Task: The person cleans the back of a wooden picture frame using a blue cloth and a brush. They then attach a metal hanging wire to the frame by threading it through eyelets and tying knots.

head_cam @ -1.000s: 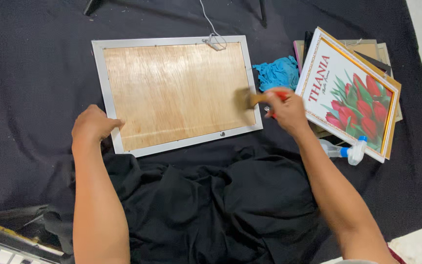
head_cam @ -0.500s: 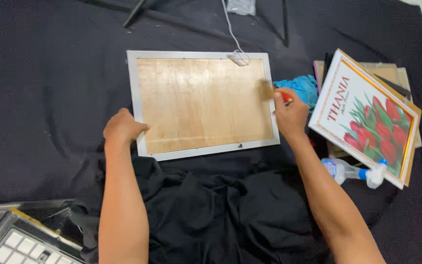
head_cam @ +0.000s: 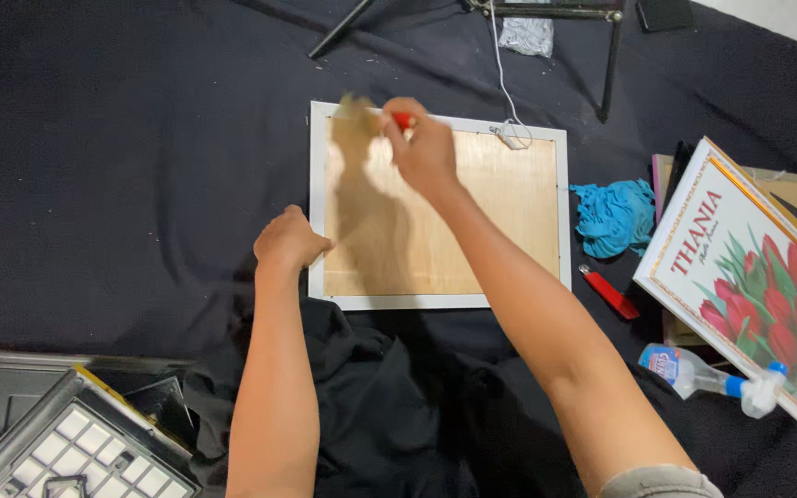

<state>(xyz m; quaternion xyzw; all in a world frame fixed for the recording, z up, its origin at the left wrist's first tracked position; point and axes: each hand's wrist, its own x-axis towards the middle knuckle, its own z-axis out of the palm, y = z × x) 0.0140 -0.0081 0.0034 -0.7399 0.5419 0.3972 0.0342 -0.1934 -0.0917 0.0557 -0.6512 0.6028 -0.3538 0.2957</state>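
Note:
A white picture frame (head_cam: 561, 207) lies face down on black cloth, its wooden backing board (head_cam: 500, 212) up. My right hand (head_cam: 424, 148) is over the frame's far left corner and grips a small brush (head_cam: 362, 115) with a red handle; the bristles are blurred. My left hand (head_cam: 288, 242) rests in a loose fist against the frame's left edge, near the lower corner. A hanging cord (head_cam: 509, 129) runs off the top edge.
To the right lie a crumpled blue rag (head_cam: 612, 217), a red-handled tool (head_cam: 609, 293), a spray bottle (head_cam: 707, 373) and a framed tulip picture (head_cam: 749, 277) on other frames. Stacked frames (head_cam: 76, 443) sit at lower left. Stand legs (head_cam: 612, 55) cross the top.
My right hand has swept the brush from the frame's right edge across to its far left corner. The view has shifted so the frame sits further right. My left hand stayed on the left edge.

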